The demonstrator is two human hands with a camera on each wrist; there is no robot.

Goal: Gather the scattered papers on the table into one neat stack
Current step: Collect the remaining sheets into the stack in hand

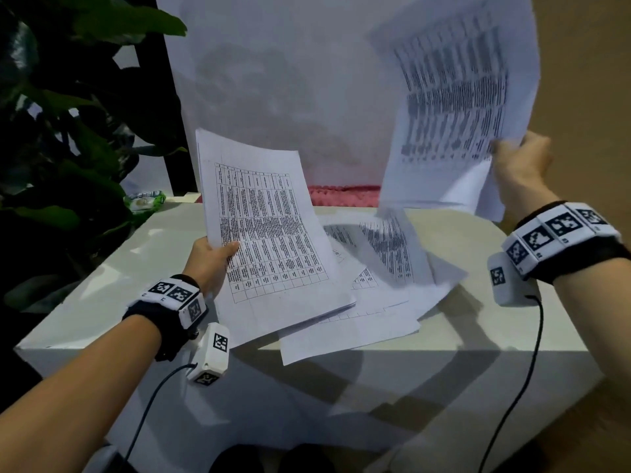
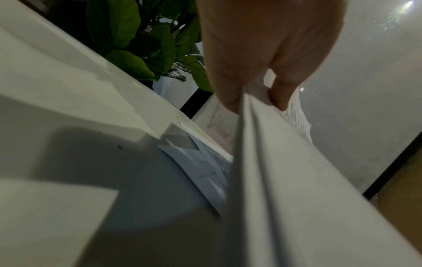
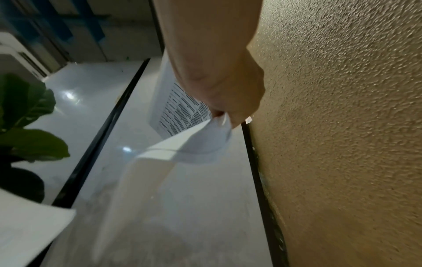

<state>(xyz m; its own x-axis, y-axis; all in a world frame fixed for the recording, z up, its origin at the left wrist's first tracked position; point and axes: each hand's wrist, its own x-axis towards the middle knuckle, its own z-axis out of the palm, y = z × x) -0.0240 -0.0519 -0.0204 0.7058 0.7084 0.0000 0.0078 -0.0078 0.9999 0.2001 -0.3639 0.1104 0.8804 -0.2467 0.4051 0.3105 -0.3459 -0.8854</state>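
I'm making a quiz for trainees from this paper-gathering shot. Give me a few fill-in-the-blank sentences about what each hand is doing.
1. The left hand grips a bundle of sheets printed with a ____.
2. The right hand holds its printed sheets ____ than the left hand's bundle.
3. More loose papers lie on the white ____.
4. The plant stands on the person's ____ side.

Missing words: table (grid); higher; table; left

Print on the raised sheets [image 1: 454, 107] is motion-blurred; the held stack [image 1: 269, 230] hides papers beneath.
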